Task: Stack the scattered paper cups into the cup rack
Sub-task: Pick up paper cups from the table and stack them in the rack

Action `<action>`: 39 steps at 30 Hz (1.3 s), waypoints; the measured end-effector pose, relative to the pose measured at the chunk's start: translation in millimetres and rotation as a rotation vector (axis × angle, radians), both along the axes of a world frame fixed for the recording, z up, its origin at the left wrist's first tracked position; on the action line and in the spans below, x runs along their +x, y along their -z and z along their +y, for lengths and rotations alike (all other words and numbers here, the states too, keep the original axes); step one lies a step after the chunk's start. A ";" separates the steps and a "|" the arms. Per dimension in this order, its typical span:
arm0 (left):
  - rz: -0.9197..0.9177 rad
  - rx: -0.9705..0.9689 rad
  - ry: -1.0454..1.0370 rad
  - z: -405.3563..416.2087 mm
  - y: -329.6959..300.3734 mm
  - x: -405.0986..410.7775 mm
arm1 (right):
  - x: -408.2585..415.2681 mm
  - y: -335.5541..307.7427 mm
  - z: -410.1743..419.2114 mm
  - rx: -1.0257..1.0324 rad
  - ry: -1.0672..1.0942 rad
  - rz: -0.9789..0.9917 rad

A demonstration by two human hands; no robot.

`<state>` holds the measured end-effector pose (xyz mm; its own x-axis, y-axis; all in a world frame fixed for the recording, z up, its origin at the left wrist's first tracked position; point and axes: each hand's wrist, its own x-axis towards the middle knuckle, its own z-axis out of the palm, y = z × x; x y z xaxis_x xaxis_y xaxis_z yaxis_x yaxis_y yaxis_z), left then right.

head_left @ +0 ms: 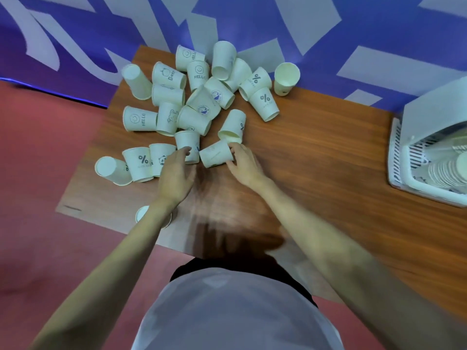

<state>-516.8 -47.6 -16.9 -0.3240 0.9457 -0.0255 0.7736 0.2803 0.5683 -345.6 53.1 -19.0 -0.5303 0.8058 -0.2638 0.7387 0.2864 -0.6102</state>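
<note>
Several white printed paper cups (202,102) lie scattered on the far left part of the wooden table (316,152), most of them on their sides. My right hand (243,164) holds the rim of one lying cup (214,155), with the thumb below and the fingers above. My left hand (177,173) is spread, and its fingertips touch an inverted cup (187,142) just left of that one. The white plastic cup rack (404,178) sits at the table's right edge, with a stack of nested cups (447,170) lying inside it.
One upright cup (286,78) stands apart at the table's far edge. Another cup (141,213) sits by the near left edge, half hidden under my left forearm. A blue and white patterned wall runs behind the table. The floor is red.
</note>
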 end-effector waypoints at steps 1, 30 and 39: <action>-0.011 0.007 -0.001 3.0 0.0 -2.3 | -5.3 1.7 1.9 -0.016 0.021 0.000; 0.177 -0.126 0.221 137.2 -2.3 70.6 | 151.6 -26.3 0.9 0.082 0.512 0.124; 0.002 0.039 0.352 136.6 -29.8 173.5 | 261.7 -47.3 -10.8 0.393 0.603 0.111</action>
<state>-343.3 89.0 12.9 0.0224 0.9997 0.0132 0.8198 -0.0260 0.5720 -83.9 42.3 28.3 0.0291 0.9905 0.1345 0.7767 0.0623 -0.6268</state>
